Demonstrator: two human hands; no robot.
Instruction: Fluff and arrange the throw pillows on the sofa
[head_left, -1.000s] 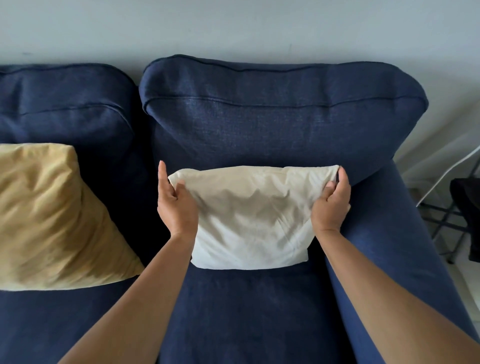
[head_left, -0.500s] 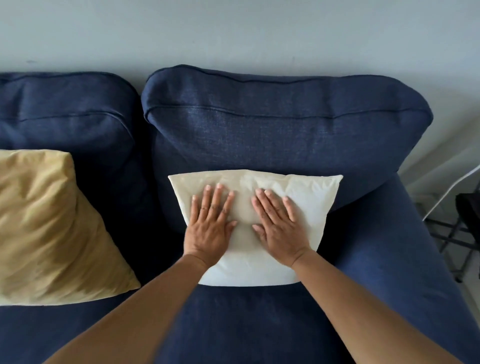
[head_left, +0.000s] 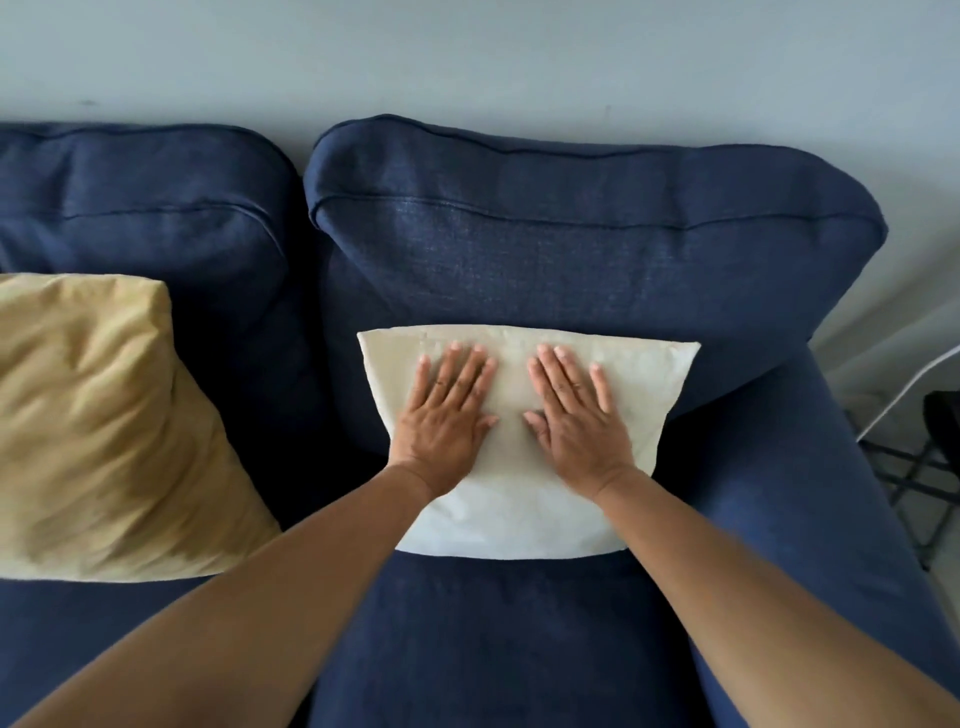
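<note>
Hands: left hand and right hand lie flat, fingers spread, pressing and gripping nothing.
Pillow: cream square fabric throw pillow stands on the seat, leaning against the navy back cushion (right end of the sofa).
Neighbour: mustard fabric pillow, well apart on the left.
Risk: too much pressing would likely flatten the filling, or slide the base forward.

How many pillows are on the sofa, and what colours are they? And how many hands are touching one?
Cream fabric throw pillows: 1
Mustard-yellow fabric throw pillows: 1
Pillows in total: 2
Hands pressing flat on the cream pillow: 2, the left hand and the right hand
</note>
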